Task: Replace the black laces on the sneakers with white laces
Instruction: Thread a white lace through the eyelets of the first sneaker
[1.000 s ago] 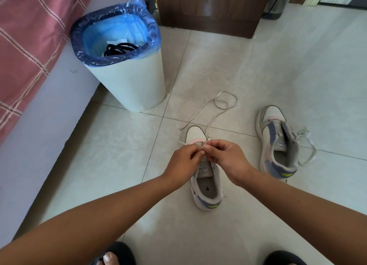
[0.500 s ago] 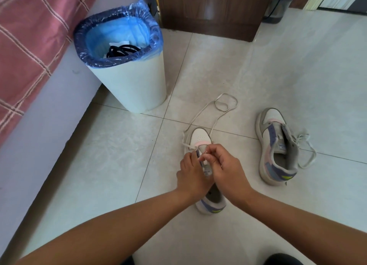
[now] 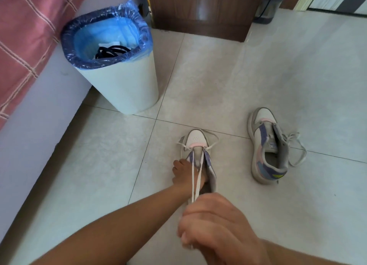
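Note:
A white, grey and purple sneaker (image 3: pixel 196 139) stands on the floor tiles, toe pointing away from me. My left hand (image 3: pixel 183 173) grips its left side near the collar. My right hand (image 3: pixel 210 225), close to the camera, grips both strands of the white lace (image 3: pixel 196 171), which run taut from the lowest eyelets back to my fist. The second sneaker (image 3: pixel 266 147) lies to the right with a white lace (image 3: pixel 297 153) threaded and trailing on the floor. Black laces (image 3: pixel 112 51) lie inside the bin.
A white waste bin (image 3: pixel 123 86) with a blue liner stands at the upper left beside a bed with a pink checked cover (image 3: pixel 25 36). A brown wooden cabinet (image 3: pixel 202 8) stands at the back. Light floor tiles (image 3: pixel 258 66) spread around the sneakers.
My right hand has pulled the white lace back toward me, drawing the loose loop off the floor beyond the toe. My left hand has shifted to the sneaker's left side.

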The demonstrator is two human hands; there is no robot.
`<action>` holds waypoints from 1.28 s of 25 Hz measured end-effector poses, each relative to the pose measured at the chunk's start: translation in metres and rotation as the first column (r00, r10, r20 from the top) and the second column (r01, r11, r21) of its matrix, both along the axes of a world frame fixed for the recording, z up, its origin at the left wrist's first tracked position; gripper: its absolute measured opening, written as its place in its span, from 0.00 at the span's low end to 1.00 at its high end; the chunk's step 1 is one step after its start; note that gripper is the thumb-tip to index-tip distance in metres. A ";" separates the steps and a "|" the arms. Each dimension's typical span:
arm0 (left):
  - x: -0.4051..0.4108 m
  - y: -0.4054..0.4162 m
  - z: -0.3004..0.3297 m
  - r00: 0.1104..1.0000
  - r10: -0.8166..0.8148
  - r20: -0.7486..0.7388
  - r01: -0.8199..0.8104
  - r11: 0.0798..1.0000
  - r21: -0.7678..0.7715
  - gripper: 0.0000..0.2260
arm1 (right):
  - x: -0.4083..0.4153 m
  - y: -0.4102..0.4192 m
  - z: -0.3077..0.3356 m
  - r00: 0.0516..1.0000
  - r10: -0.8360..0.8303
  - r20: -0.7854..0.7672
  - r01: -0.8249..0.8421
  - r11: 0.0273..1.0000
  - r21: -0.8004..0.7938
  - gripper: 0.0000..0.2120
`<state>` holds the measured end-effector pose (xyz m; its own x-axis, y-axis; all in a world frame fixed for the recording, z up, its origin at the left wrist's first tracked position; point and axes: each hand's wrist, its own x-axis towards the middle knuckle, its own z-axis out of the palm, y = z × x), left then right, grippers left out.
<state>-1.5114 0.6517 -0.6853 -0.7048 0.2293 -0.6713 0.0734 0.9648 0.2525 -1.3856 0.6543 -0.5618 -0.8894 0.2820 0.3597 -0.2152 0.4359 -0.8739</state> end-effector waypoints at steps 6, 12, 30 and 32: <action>-0.018 -0.025 0.084 0.421 0.279 0.863 -0.704 0.700 0.117 0.24 | 0.001 0.024 0.005 0.990 0.030 -0.140 0.017 0.947 0.320 0.08; -0.032 -0.015 0.131 0.632 0.007 0.775 -0.521 0.744 0.418 0.13 | 0.004 0.042 -0.023 0.812 -0.230 0.537 0.564 0.548 -0.618 0.18; -0.139 0.063 -0.024 0.751 -0.660 -0.007 0.658 0.747 0.099 0.11 | -0.056 0.077 -0.056 0.545 0.335 0.769 0.695 0.332 -0.638 0.11; -0.141 0.069 -0.025 0.755 -0.655 0.036 0.648 0.753 0.116 0.10 | -0.052 0.080 -0.058 0.529 0.334 0.780 0.693 0.360 -0.624 0.11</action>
